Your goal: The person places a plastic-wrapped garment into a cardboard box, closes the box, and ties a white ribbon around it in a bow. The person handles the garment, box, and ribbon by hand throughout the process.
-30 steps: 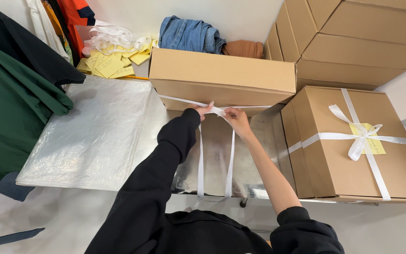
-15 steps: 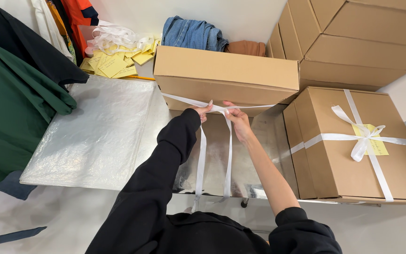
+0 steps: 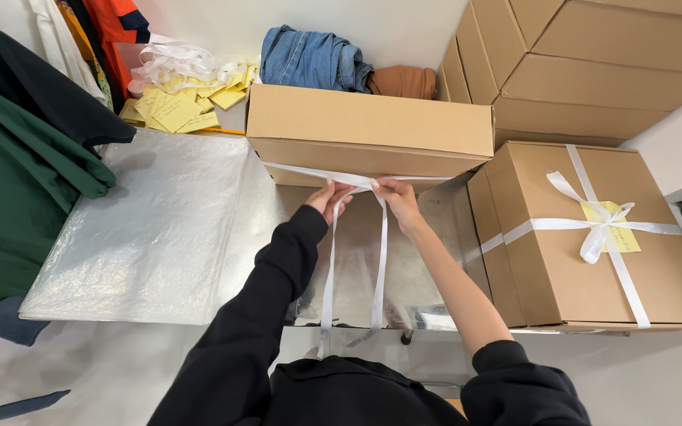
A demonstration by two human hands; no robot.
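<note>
The thin white satin ribbon (image 3: pixel 354 237) now crosses at the front edge of the plain brown cardboard box (image 3: pixel 369 130) on the shiny table (image 3: pixel 436 229), its tails hanging lower than a moment ago. Our left hand (image 3: pixel 330 197) and right hand (image 3: pixel 392 196) pinch it closed.

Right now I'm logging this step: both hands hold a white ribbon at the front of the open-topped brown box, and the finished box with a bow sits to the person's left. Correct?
Not quite. The head view shows the finished box with its bow to the person's right, not left. The rest stands: the left hand and right hand hold the white ribbon at the front of the brown box.
</note>
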